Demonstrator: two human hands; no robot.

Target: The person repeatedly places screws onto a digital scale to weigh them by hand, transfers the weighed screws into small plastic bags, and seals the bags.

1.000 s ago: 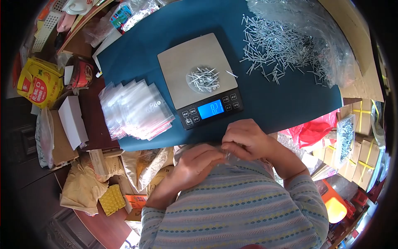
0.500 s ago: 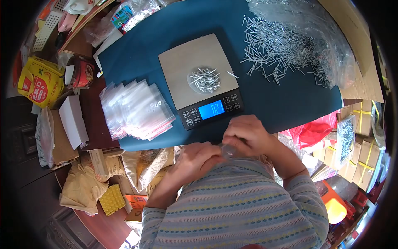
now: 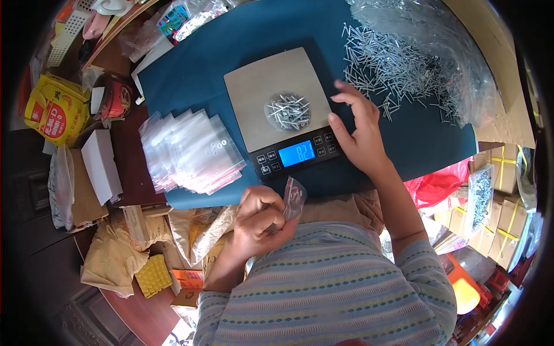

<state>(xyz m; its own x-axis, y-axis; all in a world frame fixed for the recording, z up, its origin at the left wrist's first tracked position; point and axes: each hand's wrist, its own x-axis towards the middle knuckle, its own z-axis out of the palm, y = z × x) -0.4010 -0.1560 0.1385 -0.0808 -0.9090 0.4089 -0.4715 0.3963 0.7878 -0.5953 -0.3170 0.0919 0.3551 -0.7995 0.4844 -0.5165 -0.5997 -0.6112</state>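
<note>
One bag (image 3: 295, 198) (clear) in left hand (image 3: 258, 222); right hand (image 3: 363, 132) beside scale (image 3: 254, 92).

Left hand (image 3: 261, 224) curled, fingers (image 3: 264, 199) pinched; right hand (image 3: 365, 130) farther forward, fingers (image 3: 353, 99) parted.

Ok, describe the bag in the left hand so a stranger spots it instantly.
Find the blue table, then the scale on it. Between it and the striped shirt, the left hand holds the small clear bag. Unlike the stacked bags, it's held alone.

clear plastic bag (image 3: 295, 197): crinkled, gripped in left hand (image 3: 261, 222) | silver screws (image 3: 288, 111): loose heap, round clear dish (image 3: 269, 117), on scale (image 3: 252, 89)
</note>
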